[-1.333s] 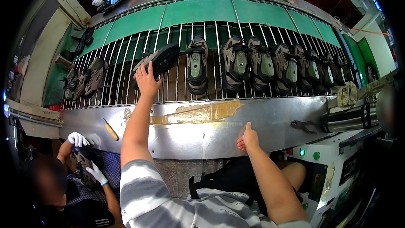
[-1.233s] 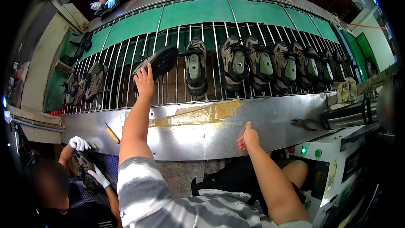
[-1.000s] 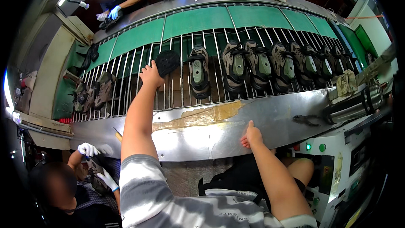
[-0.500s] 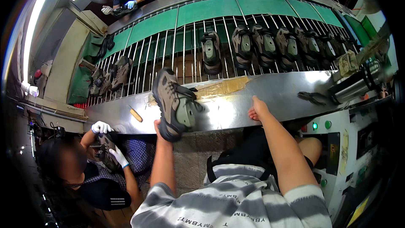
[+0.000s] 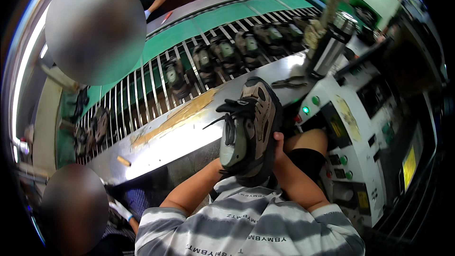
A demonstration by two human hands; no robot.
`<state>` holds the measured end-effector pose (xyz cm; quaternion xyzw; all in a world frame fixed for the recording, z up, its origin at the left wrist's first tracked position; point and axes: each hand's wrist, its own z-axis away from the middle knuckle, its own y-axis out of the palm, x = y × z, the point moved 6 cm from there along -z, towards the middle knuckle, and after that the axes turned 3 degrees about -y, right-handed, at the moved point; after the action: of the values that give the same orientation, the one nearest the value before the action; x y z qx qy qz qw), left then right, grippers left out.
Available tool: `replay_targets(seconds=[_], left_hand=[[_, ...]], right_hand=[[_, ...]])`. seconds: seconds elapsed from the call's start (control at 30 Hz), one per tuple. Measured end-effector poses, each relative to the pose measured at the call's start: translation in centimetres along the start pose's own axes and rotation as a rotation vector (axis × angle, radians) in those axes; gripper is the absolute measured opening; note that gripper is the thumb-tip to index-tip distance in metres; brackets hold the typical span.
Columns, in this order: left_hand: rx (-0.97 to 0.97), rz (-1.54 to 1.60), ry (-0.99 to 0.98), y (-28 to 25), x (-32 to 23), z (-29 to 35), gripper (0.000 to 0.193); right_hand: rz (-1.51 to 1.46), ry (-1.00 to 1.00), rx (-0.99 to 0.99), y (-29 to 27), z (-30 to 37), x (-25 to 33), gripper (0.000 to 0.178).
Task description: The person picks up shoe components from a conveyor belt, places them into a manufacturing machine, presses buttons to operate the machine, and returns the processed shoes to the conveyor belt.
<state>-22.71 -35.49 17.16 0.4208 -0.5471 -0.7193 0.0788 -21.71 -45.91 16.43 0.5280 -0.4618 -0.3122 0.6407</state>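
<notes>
A brown and black lace-up shoe is held up in front of my chest, toe pointing away and tilted. A grey-green last fills its opening, and loose black laces hang over the left side. My right hand is closed around the sole's right side, its thumb showing. At the shoe's lower left, my left hand goes behind it; its fingers are hidden, but it still supports the shoe.
Similar shoes stand on the metal-barred rack beyond the steel ledge. Pliers and a steel flask sit at the ledge's right end. A control panel stands to my right. Co-workers are left and across.
The shoe has come off to the right and closer to my body. My right hand, free before, has taken hold of it. The view has swung to the right.
</notes>
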Motion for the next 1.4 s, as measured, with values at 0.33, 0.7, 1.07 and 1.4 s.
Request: replay_targets(seconds=[0.33, 0.7, 1.07, 1.4], left_hand=[[-0.044, -0.854, 0.210, 6.3, 2.7, -2.6, 0.070], [-0.327, -1.587, 0.318, 10.7, 3.0, -5.5, 0.024], [-0.173, -1.623, 0.032, 11.0, -0.3, -6.9, 0.013], [-0.118, -1.661, 0.130, 10.2, 1.4, -4.7, 0.031]], right_hand=[[0.056, -0.267, -0.198, -6.3, 15.0, 7.1, 0.077], [0.112, -0.326, -0.229, -4.7, 17.7, 7.6, 0.079], [0.109, -0.265, -0.189, -4.4, 18.8, 7.1, 0.081], [0.040, -0.183, -0.133, -4.9, 18.7, 6.3, 0.084]])
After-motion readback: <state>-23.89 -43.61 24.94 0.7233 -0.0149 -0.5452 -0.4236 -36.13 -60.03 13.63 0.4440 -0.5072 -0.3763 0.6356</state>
